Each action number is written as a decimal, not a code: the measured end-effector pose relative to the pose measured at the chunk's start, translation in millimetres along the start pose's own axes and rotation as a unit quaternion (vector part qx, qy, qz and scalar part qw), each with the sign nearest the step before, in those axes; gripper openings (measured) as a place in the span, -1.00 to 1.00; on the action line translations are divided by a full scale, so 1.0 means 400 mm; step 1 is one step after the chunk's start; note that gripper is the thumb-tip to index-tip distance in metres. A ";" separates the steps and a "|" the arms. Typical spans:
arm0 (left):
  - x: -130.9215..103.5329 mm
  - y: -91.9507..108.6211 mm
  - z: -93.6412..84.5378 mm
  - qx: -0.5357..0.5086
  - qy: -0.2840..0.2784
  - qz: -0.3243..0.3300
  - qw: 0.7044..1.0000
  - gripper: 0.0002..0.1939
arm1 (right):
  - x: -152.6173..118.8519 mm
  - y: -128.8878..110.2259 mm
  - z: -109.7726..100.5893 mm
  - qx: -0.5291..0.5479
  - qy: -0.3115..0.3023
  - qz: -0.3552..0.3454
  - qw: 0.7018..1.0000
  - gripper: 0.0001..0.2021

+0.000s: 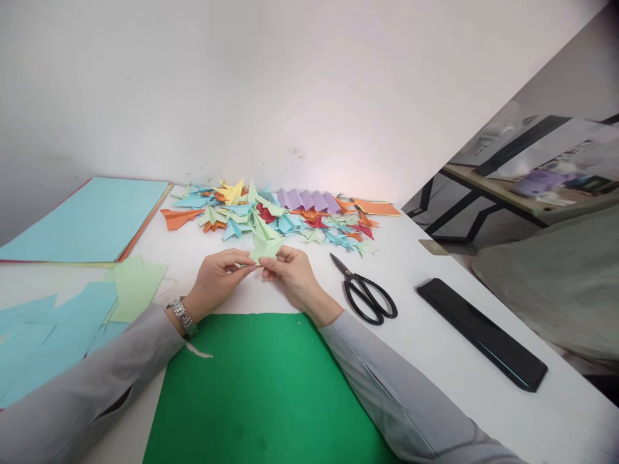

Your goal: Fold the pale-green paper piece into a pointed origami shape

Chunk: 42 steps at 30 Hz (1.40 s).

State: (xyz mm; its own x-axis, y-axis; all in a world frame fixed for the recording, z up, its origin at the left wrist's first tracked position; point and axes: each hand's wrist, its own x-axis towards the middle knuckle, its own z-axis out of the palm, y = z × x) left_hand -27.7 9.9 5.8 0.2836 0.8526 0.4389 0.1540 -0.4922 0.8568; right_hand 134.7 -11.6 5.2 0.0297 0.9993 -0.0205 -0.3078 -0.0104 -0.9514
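A light green folded paper piece (pixel 267 248) is held up between my two hands, just in front of the paper pile. My left hand (pixel 217 277), with a metal watch on its wrist, pinches the left edge of it. My right hand (pixel 293 272) grips its right side, thumb on the near face. Behind lies a heap of folded paper shapes (pixel 236 211) in blue, green, orange, yellow and red. A purple pleated paper strip (pixel 309 201) rests on the heap. Below my wrists a green sheet (pixel 275 386) covers the front of the table.
Black-handled scissors (pixel 367 293) lie right of my right hand, blades pointing away. Farther right is a long black case (pixel 483 335). A stack of large coloured sheets (pixel 91 219) sits at back left, with cut blue pieces (pixel 62 341) nearer. A wall (pixel 290 84) rises behind the table.
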 end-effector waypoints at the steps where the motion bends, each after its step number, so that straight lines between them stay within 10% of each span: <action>1: 0.000 0.000 0.000 -0.004 -0.002 -0.001 1.000 -0.90 | 0.000 0.001 0.000 0.007 0.000 0.000 1.000 -0.68; 42: 0.012 0.033 -0.005 -0.085 0.005 -0.158 0.984 -0.92 | -0.004 0.011 0.002 -0.039 0.001 -0.038 0.999 -0.74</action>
State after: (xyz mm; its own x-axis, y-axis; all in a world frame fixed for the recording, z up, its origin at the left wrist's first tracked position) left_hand -26.3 8.1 19.8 0.2377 0.9605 0.1446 0.0733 -0.1661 0.9834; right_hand 132.5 -13.2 1.5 0.0527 0.9972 0.0524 -0.2304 0.0632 -0.9710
